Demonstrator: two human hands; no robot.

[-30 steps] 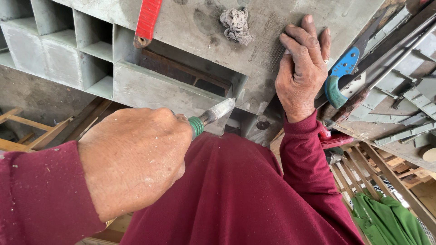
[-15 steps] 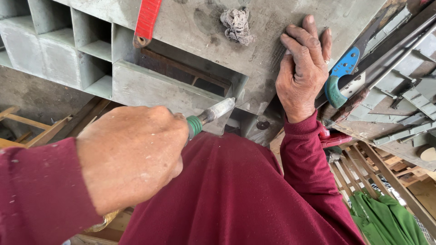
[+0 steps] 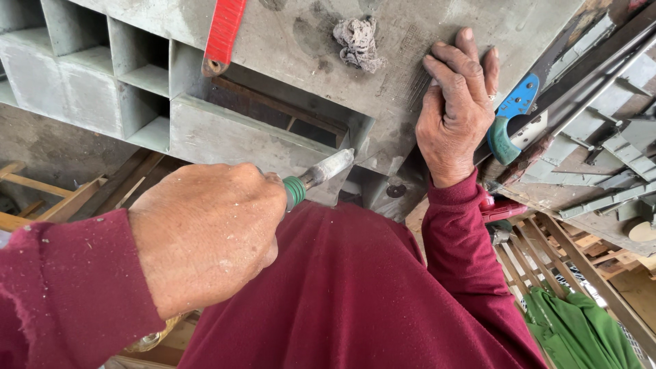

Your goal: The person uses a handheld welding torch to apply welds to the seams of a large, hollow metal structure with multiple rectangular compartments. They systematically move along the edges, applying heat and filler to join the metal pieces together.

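Observation:
My left hand (image 3: 205, 239) is closed around a tool with a green collar (image 3: 295, 190). Its grey-smeared blade (image 3: 329, 167) points up to the right and meets the lower edge of a grey-coated wooden cabinet (image 3: 273, 147) with open compartments. My right hand (image 3: 454, 113) lies flat on the cabinet's broad grey panel, fingers spread and holding nothing. A crumpled grey rag (image 3: 359, 42) lies on the panel just left of that hand. Both arms wear dark red sleeves.
A red strip (image 3: 222, 34) hangs over the panel's top left. A blue and teal clamp handle (image 3: 512, 123) sits right of my right hand, beside stacked grey mouldings (image 3: 601, 157). Wooden frames (image 3: 574, 253) and a green cloth (image 3: 581, 335) lie lower right.
My left hand with the tool has shifted slightly; the blade stays at the cabinet's edge. My right hand has not moved.

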